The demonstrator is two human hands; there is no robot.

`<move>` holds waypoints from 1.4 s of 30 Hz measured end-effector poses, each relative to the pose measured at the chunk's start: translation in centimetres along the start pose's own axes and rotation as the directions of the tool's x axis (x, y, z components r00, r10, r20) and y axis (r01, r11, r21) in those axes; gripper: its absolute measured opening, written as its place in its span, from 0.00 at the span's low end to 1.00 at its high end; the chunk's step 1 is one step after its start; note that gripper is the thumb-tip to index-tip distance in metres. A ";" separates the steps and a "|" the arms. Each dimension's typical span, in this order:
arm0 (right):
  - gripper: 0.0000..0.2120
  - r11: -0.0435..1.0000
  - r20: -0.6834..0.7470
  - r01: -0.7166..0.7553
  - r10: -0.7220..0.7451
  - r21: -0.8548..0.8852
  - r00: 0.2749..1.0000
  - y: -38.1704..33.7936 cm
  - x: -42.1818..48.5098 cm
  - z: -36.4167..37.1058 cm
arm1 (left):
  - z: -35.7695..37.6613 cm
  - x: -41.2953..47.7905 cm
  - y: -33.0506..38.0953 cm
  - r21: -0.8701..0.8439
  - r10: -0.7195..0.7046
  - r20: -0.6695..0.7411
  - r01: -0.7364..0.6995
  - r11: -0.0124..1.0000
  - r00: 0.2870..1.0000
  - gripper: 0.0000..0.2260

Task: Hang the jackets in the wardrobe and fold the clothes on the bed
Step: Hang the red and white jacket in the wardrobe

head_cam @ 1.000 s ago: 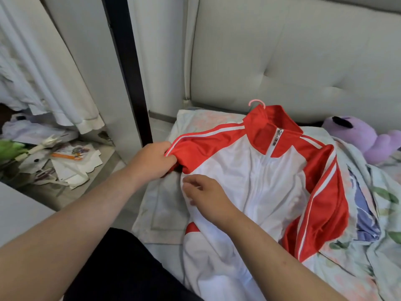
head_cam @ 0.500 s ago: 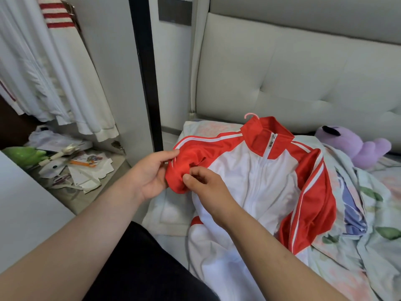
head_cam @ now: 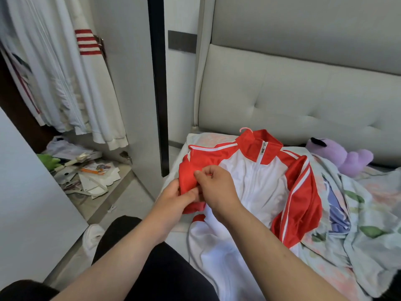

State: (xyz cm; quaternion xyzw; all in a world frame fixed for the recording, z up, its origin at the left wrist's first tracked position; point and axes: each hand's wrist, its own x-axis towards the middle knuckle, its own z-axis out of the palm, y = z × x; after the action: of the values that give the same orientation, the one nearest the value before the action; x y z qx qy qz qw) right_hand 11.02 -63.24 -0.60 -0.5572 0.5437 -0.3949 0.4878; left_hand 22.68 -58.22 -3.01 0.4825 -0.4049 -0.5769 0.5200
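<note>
A red and white zip jacket [head_cam: 258,183] lies front up on the bed [head_cam: 173,170], zipped to the collar, with a pink hanger hook [head_cam: 245,129] sticking out above the collar. Its left red sleeve [head_cam: 191,168] is bunched up between my hands. My left hand [head_cam: 173,198] grips the sleeve from below. My right hand [head_cam: 213,185] pinches the red fabric from above. The other sleeve lies folded along the jacket's right side.
An open wardrobe [head_cam: 138,83] at the left holds several hanging white garments [head_cam: 71,83], with papers and clutter [head_cam: 86,172] on its floor. A purple plush toy [head_cam: 340,157] and a floral blanket [head_cam: 358,224] lie on the bed's right. A padded headboard [head_cam: 303,101] stands behind.
My hands have gathered the left sleeve, from flat to a bunch held between them. The view has tilted up, showing more of the wardrobe.
</note>
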 end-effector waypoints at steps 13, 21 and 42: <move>0.17 0.964 0.513 0.122 0.018 -0.237 0.858 2.9 -5.8 -2.0 | -2.8 -2.6 1.5 -0.575 -0.288 -0.068 0.198 0.794 0.955 0.12; 0.14 0.697 0.461 0.289 0.067 -0.656 0.885 4.3 -7.6 -3.4 | -3.5 -2.0 -2.7 -0.171 -0.343 -0.224 0.309 0.936 0.912 0.12; 0.12 0.824 0.009 0.160 -0.184 -0.544 0.983 8.2 2.3 -12.9 | 0.5 8.5 -2.6 0.880 0.143 0.148 -0.196 0.432 0.979 0.20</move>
State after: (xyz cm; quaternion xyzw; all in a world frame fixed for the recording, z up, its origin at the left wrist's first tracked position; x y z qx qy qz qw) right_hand -3.04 -66.39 -6.04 -0.7102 0.5913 -0.2795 0.2607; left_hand 21.65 -66.27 -6.56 0.6252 -0.7059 -0.2362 0.2345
